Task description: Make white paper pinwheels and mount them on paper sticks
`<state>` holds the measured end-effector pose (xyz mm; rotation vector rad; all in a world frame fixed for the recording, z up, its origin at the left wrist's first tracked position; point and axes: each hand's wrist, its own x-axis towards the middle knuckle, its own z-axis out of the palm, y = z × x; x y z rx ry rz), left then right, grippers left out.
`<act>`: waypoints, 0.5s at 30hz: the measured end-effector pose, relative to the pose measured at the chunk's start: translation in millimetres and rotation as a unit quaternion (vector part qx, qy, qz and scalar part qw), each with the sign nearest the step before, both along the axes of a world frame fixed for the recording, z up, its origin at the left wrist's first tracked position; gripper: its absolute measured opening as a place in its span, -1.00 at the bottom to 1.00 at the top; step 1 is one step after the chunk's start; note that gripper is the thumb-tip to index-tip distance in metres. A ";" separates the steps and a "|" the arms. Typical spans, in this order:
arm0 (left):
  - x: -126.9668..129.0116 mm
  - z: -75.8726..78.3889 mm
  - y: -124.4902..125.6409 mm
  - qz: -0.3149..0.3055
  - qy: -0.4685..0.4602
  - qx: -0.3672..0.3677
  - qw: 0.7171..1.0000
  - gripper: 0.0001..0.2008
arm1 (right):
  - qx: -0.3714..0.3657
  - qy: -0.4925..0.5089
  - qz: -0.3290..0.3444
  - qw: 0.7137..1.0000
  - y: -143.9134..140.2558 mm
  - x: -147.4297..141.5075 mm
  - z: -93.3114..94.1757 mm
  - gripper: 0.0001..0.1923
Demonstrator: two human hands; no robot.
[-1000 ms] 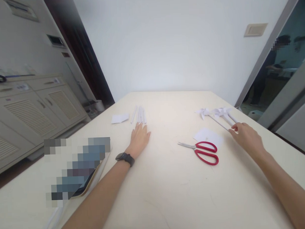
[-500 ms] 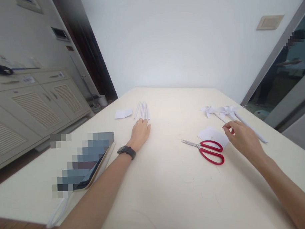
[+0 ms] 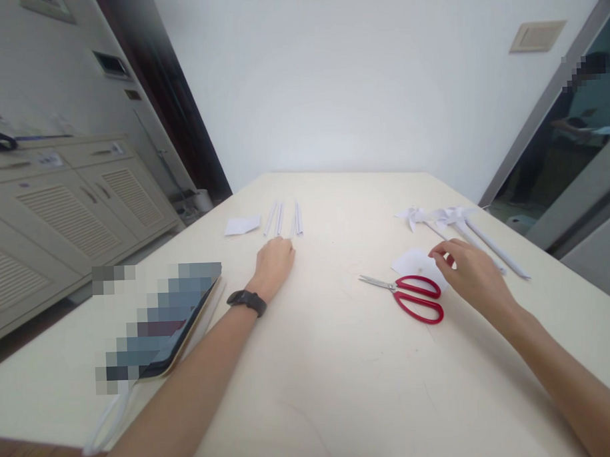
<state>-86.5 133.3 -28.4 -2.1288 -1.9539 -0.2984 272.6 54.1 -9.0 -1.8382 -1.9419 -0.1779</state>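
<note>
The table point(image 3: 339, 360) is wide and pale. The left hand point(image 3: 273, 263) lies flat, fingers together, tips touching the near ends of the paper sticks point(image 3: 285, 219). The right hand point(image 3: 469, 273) curls loosely over the paper square point(image 3: 413, 259), thumb and forefinger nearly pinched at its edge, just beside the red scissors point(image 3: 412, 297). The sheet looks light, limp and easily creased; best lifted by a corner
</note>
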 end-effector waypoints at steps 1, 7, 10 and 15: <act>-0.5 2.8 3.2 0.009 -0.001 0.008 1.000 -0.70 | -0.001 0.000 0.003 1.000 -0.2 -0.7 0.7 -0.80; -11.8 28.1 50.7 0.108 0.001 0.062 0.992 -0.68 | -0.011 -0.001 0.026 1.000 -2.5 -5.3 3.1 -0.80; -15.5 32.8 75.7 0.147 0.006 0.030 0.989 -0.67 | -0.012 -0.001 0.034 0.999 -2.1 -5.7 3.1 -0.80; -20.5 26.6 94.9 0.181 -0.001 -0.045 0.982 -0.68 | -0.013 0.004 0.027 1.000 -0.4 -1.2 5.7 -0.78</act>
